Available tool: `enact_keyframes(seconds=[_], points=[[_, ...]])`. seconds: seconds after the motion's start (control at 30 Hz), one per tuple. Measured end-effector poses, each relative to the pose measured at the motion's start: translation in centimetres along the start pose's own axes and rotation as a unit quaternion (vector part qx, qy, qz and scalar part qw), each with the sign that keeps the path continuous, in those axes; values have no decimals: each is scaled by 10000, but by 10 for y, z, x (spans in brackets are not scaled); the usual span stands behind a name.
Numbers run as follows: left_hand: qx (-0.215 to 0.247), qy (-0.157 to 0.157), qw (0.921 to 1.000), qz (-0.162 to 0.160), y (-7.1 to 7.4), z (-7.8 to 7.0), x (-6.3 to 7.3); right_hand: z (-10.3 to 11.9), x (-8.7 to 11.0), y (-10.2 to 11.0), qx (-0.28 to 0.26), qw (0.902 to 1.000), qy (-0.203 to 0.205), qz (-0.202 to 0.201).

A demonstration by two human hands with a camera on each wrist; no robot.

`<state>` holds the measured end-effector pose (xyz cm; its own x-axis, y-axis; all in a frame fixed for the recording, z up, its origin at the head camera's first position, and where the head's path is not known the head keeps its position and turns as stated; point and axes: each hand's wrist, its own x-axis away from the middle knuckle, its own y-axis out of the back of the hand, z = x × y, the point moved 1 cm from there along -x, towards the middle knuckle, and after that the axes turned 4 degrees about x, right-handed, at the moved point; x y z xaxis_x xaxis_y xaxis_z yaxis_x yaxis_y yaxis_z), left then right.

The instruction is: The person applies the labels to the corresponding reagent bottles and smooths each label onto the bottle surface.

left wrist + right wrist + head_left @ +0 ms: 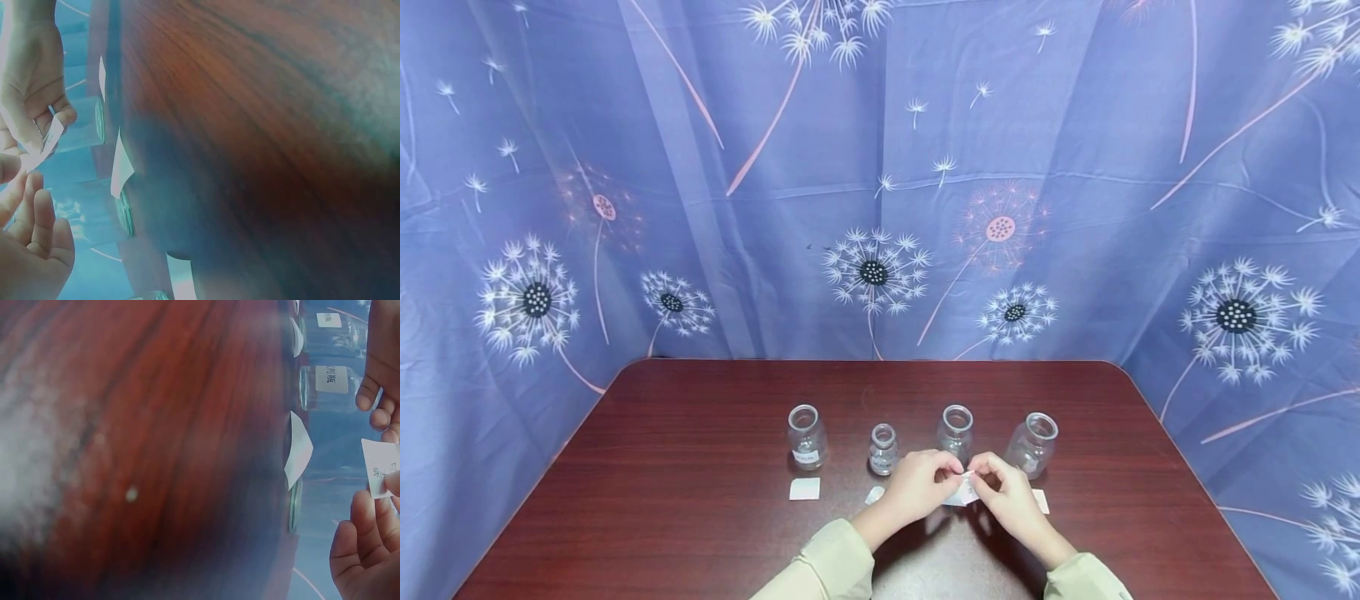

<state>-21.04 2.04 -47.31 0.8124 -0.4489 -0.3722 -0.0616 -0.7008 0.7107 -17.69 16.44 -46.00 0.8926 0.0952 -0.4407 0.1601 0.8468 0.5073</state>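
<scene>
While the leftmost jar (807, 435) and small jar (883, 450) already bear labels (807, 457), with none clear on the third jar (953, 442) or fourth jar (1032, 448), the left hand (922, 483) and right hand (1011, 502) pinch a printed slip (376, 456) before the third, over a red-brown wood-grain table (662, 483) backed by blue dandelion-print curtains (775, 267).

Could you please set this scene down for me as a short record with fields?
Left hand: pinches the label
Right hand: pinches the same label
Label: white, with dark writing
Jars: four, clear glass, upright, in a row
Jar labels: white, on the two leftmost jars in the head view; the other two jars, hard to tell
Slips: white, on the table before the jars
Curtain: blue, dandelion print
</scene>
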Motion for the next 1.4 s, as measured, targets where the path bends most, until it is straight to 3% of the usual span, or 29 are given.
enact_keyframes(seconds=[0.3, 0.53, 0.67, 0.77, 0.9, 1.03, 1.13, 1.4], points=[[115, 128, 9997, 180, -3, 3, 1, 3, 2, 0, 69, 9992, 268, 279], [886, 617, 9938, -265, -2, 7, 2, -6, 2, -4, -305, 9993, 150, 161], [1328, 877, 9861, -486, -3, 9, 3, -17, 0, -8, -360, 9991, -180, -148], [1601, 990, 9801, -623, -3, 12, 4, -13, -2, -5, -432, 9970, -543, -346], [1819, 1122, 9742, -726, -5, 15, 6, -17, -1, -2, -741, 9937, -835, -96], [1780, 1281, 9732, -695, -8, 16, 7, -30, 0, -5, -973, 9893, -1068, 216], [1608, 1367, 9752, -671, -11, 15, 8, -36, -1, -6, -849, 9909, -1021, 227], [828, 1543, 9815, -773, -16, 12, 6, -40, -6, -9, 305, 9986, -406, -120]])
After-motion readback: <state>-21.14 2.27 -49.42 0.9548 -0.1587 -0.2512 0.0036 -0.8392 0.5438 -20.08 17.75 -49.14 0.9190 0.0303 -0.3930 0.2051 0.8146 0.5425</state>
